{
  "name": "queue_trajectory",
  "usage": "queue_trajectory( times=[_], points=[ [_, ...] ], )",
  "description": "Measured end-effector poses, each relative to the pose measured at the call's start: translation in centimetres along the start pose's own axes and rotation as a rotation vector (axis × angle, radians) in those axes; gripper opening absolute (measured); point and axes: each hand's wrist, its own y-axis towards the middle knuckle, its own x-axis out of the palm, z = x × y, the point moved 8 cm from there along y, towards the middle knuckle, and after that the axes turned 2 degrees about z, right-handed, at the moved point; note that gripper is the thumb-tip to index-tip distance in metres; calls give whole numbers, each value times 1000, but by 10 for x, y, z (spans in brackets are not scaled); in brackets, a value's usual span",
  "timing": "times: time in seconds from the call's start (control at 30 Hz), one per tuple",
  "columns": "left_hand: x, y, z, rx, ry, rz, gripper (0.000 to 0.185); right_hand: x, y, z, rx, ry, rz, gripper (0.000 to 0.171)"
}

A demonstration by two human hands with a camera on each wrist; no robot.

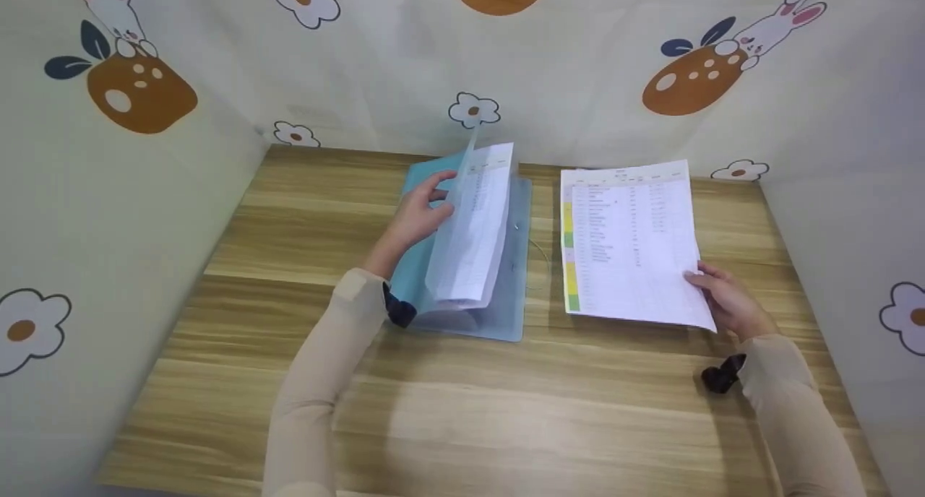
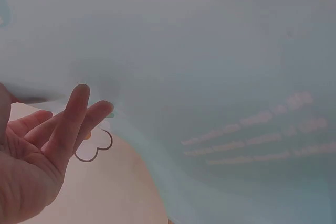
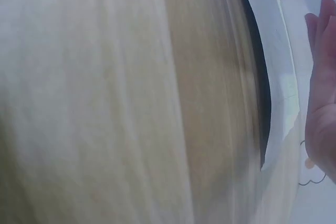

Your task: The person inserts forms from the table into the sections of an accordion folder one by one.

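Note:
A blue translucent folder (image 1: 521,266) lies spread on the wooden table, its left side a deeper turquoise. Inside it a clear pocket page stands nearly upright with printed sheets (image 1: 493,222) in it. My left hand (image 1: 419,212) touches the left face of that page with extended fingers; in the left wrist view the hand (image 2: 50,150) is against the bluish plastic (image 2: 210,66). To the folder's right is a printed sheet of paper (image 1: 629,244) with coloured bands down its left side. My right hand (image 1: 733,302) pinches its lower right edge, thumb on top.
A thin elastic cord (image 1: 543,255) loops out from the folder's right edge. The wood-grain table (image 1: 564,410) meets patterned cloth walls (image 1: 383,71) at the back and both sides. Each wrist carries a small black camera.

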Motion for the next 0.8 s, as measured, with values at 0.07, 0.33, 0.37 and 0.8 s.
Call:
queue_trajectory(
  times=[0.07,0.33,0.37,0.8],
  points=[
    [0,0,-1,-4,-2,0,48,3,0,0,-12,22,1,15],
    [0,-1,1,4,-2,-1,48,23,1,-1,-58,89,-32,22],
    [0,-1,1,3,-2,-2,48,25,1,-1,-62,88,-32,22],
    [-1,-1,3,18,14,13,48,52,4,-7,-102,168,-25,20]
  ],
)
